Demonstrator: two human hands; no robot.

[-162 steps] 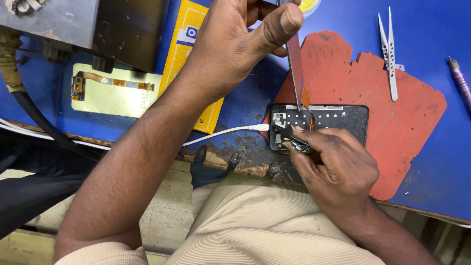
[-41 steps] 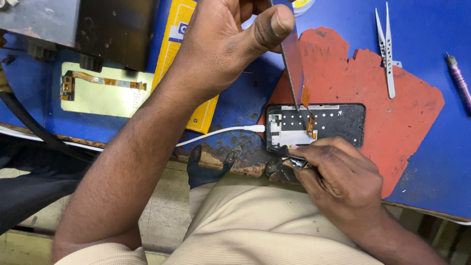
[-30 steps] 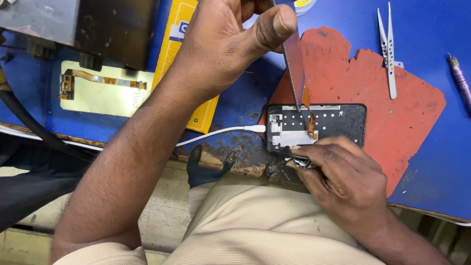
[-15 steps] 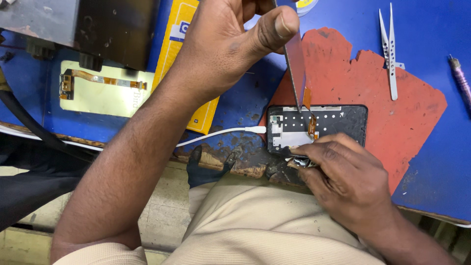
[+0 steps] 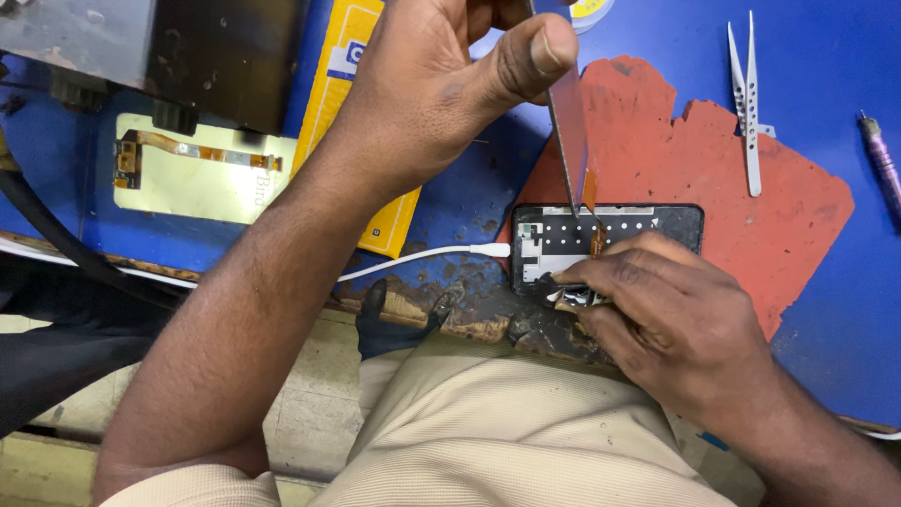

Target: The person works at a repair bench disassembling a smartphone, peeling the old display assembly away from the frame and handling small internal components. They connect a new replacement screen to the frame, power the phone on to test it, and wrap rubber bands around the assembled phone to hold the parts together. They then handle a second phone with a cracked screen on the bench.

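Observation:
A black phone frame lies on a torn red mat near the bench's front edge. My left hand is raised above it and pinches a thin display panel on edge, still joined to the frame by an orange flex cable. My right hand rests on the frame's near left corner, its fingertips closed on a small metal tool. A white cable is plugged into the frame's left end.
Steel tweezers lie on the blue mat at the upper right, a purple-handled tool at the right edge. A yellow box, a pale green panel with a flex strip and a dark metal unit sit to the left.
Over the last seconds my right hand slid from the frame's left end to its near edge. My left hand kept the panel raised almost without moving.

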